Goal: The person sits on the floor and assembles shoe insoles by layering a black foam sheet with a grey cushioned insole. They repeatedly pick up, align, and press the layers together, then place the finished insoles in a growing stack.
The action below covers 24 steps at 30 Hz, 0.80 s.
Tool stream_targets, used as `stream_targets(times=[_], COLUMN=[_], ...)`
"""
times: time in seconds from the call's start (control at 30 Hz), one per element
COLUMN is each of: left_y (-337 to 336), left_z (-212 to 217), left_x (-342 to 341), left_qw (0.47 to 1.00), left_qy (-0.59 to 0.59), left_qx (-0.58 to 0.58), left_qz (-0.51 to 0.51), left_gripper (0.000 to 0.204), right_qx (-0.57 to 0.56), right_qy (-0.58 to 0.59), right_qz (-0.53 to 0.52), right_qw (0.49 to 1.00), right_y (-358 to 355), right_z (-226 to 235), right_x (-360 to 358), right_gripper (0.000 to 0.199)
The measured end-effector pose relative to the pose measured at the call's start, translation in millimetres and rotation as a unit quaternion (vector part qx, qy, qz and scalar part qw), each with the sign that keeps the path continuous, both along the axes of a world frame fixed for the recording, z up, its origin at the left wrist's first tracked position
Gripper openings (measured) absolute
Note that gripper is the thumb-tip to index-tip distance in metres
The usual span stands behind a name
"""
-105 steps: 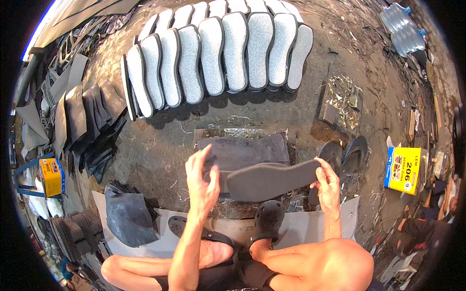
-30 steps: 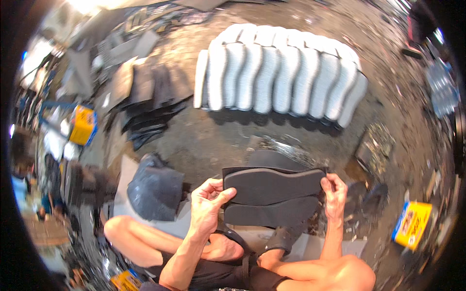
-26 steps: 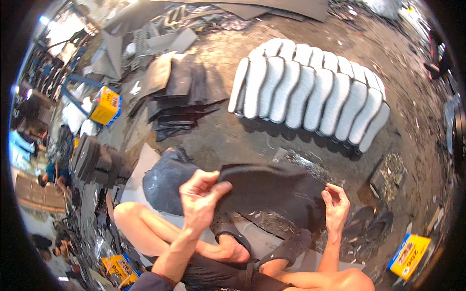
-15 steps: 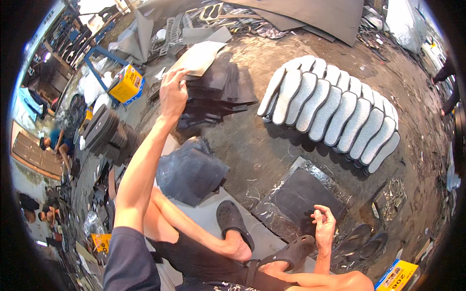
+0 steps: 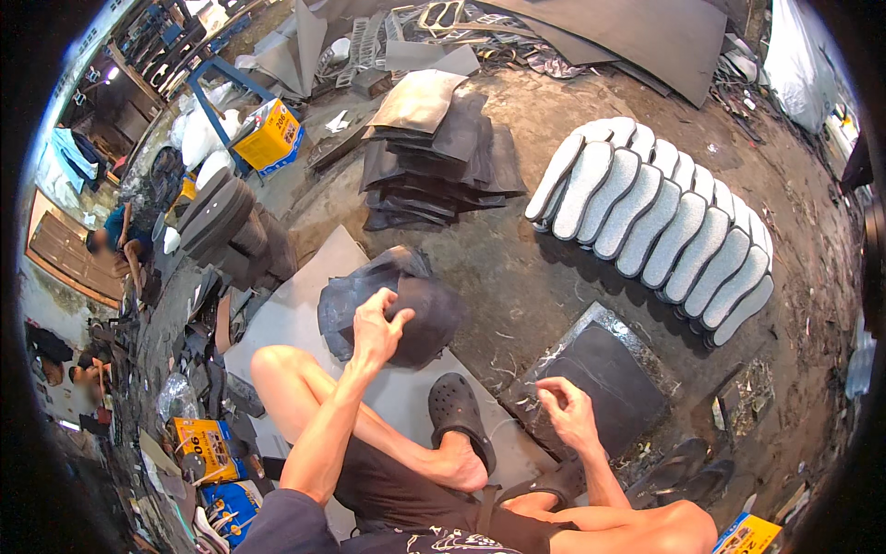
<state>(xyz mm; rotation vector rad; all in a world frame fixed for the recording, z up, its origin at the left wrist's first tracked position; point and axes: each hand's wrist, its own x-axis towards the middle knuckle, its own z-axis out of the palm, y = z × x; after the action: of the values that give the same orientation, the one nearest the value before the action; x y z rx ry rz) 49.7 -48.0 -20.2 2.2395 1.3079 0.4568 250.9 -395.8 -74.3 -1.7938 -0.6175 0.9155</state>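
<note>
My left hand (image 5: 377,331) is closed, thumb and fingers pinching the edge of a dark rubber sheet (image 5: 429,319). That sheet hangs over a crumpled blue-black pile (image 5: 340,309) in front of my bent knee. My right hand (image 5: 570,414) is curled, fingertips together, at the near left edge of a black sheet (image 5: 614,379) with a curved line on it; whatever it pinches is too small to make out. Under the black sheet lies a shiny-edged board (image 5: 598,319). Beyond my left hand stands a stack of dark sheets (image 5: 443,175) with a tan sheet (image 5: 415,102) on top.
Rows of white-topped soles (image 5: 678,226) stand on the ground at the right. Dark sole pieces (image 5: 226,226) are stacked at the left, near a yellow-and-blue box (image 5: 268,138). Large dark sheets (image 5: 637,42) lie at the back. A pair of sandals (image 5: 678,471) is at the near right.
My left hand has come back from the far stack to the blue-black pile, now with a dark sheet. The right hand has shifted left along the black sheet. The view has moved slightly.
</note>
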Motion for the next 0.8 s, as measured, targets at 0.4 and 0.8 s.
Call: stream_targets(times=[0.4, 0.8], left_y=[10.2, 36.0], left_z=[12.2, 39.6], left_x=[20.2, 10.8], left_qw=[0.949, 0.865], left_qy=[-0.107, -0.041], left_qx=[-0.298, -0.497], left_qz=[-0.006, -0.062], left_gripper=[0.033, 0.028], right_qx=[0.166, 0.111], right_qy=[-0.324, -0.370], right_qz=[0.260, 0.390], right_qw=[0.894, 0.836], right_y=[198.9, 259.4], right_z=[10.4, 3.3], right_x=[-10.8, -4.8], right_gripper=[0.098, 0.075])
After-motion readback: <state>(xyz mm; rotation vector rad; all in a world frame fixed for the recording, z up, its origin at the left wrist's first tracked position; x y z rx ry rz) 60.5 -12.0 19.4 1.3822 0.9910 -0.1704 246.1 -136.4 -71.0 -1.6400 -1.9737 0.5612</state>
